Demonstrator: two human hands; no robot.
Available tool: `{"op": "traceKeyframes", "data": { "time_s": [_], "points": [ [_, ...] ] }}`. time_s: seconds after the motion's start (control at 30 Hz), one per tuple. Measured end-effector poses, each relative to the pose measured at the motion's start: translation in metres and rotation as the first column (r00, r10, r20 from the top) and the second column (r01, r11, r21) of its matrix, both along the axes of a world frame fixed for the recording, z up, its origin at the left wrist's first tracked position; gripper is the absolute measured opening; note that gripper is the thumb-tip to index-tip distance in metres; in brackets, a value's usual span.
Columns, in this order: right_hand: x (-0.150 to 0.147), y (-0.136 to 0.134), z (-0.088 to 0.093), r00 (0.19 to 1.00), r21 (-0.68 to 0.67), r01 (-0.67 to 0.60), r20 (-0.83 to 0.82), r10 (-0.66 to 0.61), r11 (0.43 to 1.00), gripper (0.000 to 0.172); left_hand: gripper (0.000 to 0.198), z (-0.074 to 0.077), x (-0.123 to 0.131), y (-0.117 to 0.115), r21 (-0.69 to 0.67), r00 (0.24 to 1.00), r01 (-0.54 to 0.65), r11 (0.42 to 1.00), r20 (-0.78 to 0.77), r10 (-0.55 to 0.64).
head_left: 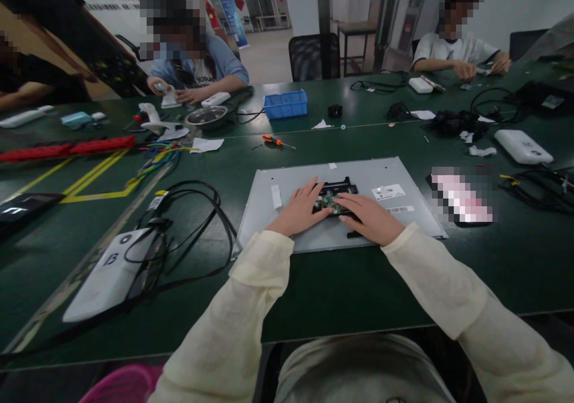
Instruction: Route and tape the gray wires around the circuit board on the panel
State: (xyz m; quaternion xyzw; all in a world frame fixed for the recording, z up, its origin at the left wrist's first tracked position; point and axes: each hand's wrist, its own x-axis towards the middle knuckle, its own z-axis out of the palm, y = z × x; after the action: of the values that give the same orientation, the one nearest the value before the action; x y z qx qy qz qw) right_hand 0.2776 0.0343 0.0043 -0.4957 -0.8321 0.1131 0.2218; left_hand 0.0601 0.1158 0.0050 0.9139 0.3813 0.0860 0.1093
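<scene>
A flat grey display panel [309, 238] lies on the green table in front of me, with white labels on its back. On its middle sits a green circuit board [326, 202] in a black frame [343, 186]. My left hand [301, 207] rests over the board's left side, fingers stretched out and thumb along the near edge. From the right, my right hand [370, 216] reaches over the board with extended fingers. Both hands touch the board or its frame and partly cover it. A small black part [354, 234] shows below my right hand.
To the right lies a phone [461, 197]; a white power bank [524, 147] is beyond it. Left are a white device [110, 271] and looped black cables [215, 211]. An orange screwdriver [272, 141] and blue basket [285, 104] lie farther back. Several people sit across the table.
</scene>
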Motion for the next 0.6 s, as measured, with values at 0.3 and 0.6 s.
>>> {"op": "traceKeyframes", "data": {
  "time_s": [0.3,0.6],
  "points": [
    [0.039,0.022,-0.014,0.966,0.064,0.24,0.084,-0.245,0.969,0.062,0.075,-0.001,0.0,-0.002,0.018,1.0,-0.006,1.0,0.018,0.005],
    [0.037,0.025,-0.011,0.993,-0.013,0.11,0.052,-0.109,0.994,0.058,0.076,-0.003,0.001,-0.002,0.03,1.0,-0.013,0.999,0.005,0.013]
  ]
}}
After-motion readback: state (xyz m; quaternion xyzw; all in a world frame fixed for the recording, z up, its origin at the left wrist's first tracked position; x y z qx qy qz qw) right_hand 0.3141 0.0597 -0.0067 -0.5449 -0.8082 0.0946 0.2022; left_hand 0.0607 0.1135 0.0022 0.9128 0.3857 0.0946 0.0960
